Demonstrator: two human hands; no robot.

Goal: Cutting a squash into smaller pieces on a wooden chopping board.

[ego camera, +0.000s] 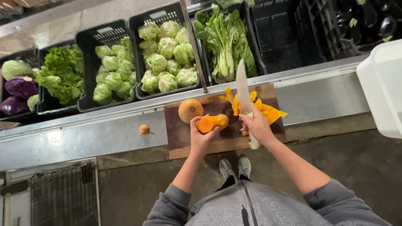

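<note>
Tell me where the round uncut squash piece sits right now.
In the head view, the round squash piece sits at the cutting board's far left corner, just beyond the left hand.

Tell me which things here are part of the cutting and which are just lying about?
In use: left hand holding the peeled squash piece; right hand with the knife; cutting board; peelings.

Lying about: lettuce crates, red cabbages, white tub.

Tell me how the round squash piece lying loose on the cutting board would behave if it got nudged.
The round squash piece looks domed and smooth, so it would probably roll or rock rather than slide. It lies free on the cutting board, beside the left hand, with no hand steadying it. It seems solid, so likely stiff and fairly heavy for its size. Its skin may be slippery.
</note>
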